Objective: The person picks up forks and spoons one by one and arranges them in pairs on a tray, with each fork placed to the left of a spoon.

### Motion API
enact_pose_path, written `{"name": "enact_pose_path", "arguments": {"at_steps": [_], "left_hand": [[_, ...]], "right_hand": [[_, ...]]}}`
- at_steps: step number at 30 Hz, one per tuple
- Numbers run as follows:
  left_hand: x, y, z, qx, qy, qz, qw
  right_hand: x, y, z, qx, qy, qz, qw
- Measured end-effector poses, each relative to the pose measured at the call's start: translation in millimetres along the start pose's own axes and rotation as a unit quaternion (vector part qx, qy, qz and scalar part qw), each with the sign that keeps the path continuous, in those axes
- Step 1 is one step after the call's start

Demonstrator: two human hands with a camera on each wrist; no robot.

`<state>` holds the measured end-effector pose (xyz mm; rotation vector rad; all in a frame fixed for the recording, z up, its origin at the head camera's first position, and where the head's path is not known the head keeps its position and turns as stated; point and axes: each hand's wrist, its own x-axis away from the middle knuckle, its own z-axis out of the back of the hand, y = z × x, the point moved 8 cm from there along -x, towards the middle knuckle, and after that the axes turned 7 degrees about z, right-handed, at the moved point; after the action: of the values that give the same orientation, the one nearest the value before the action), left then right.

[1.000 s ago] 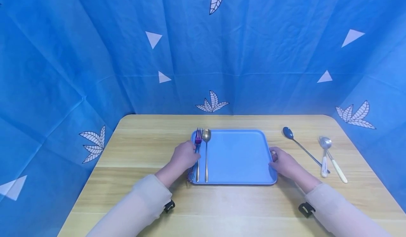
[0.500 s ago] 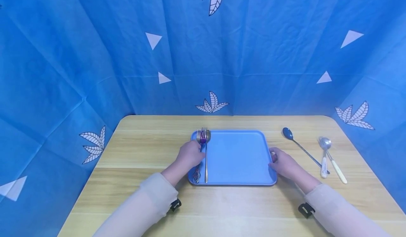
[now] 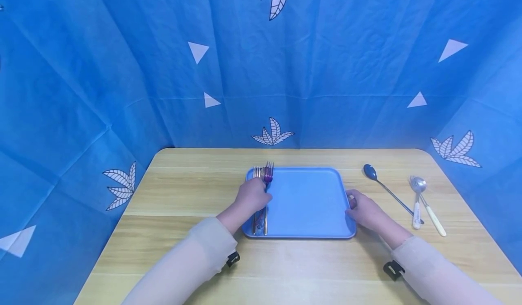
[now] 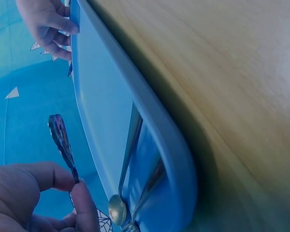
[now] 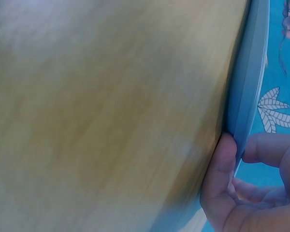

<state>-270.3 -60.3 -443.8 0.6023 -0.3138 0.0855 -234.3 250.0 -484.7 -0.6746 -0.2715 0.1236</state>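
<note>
My left hand (image 3: 252, 196) is over the left part of the blue tray (image 3: 311, 203), pinching a purple fork (image 3: 268, 172) between thumb and fingers. In the left wrist view, the fork's ornate handle (image 4: 62, 140) sticks out of the pinch, apart from the tray floor. Beneath it a gold spoon (image 4: 117, 210) and a gold fork (image 4: 150, 186) lie side by side in the tray, partly covered by the hand in the head view. My right hand (image 3: 363, 209) grips the tray's right rim, the thumb on one side and fingers on the other in the right wrist view.
Right of the tray, a dark long-handled spoon (image 3: 370, 171) lies slanted on the wooden table (image 3: 310, 268). Beside it, a white-handled fork (image 3: 416, 216) and a pale-handled spoon (image 3: 438, 221) overlap at their heads. A blue patterned cloth (image 3: 334, 69) hangs behind and around the table.
My left hand has moved right with the purple fork, from over the gold fork at the tray's left edge to over the gold spoon. The right hand keeps its place on the rim.
</note>
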Motion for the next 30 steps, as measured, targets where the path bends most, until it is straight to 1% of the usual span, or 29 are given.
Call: {"name": "enact_pose_path", "arguments": {"at_steps": [2,7,11,16,22,26,30], "left_hand": [[-1.1,2.3,-2.6,0.003,-0.005,0.002,1.0],[-2.6,9.3,-9.9,0.007,-0.011,-0.004,0.9999],[-2.6,14.0,-13.2,0.01,-0.017,0.0,0.9998],[-3.0,17.8,-15.3,0.014,-0.025,0.01,0.9996],[-7.0,20.9,-23.7,0.013,-0.035,0.007,0.9993],[-11.0,22.1,-31.1,0.009,-0.034,0.004,0.9994],[-14.0,23.9,-36.1,0.002,-0.025,-0.003,0.9997]], "right_hand": [[0,1,0,-0.001,-0.001,0.0,1.0],[-1,3,-1,-0.003,-0.002,0.001,1.0],[-1,3,-2,-0.003,-0.003,0.0,1.0],[0,2,-1,0.0,-0.003,-0.001,1.0],[1,-1,1,0.002,-0.001,-0.001,1.0],[1,-2,1,0.003,0.0,0.004,1.0],[1,-2,0,0.002,0.0,0.006,1.0]]}}
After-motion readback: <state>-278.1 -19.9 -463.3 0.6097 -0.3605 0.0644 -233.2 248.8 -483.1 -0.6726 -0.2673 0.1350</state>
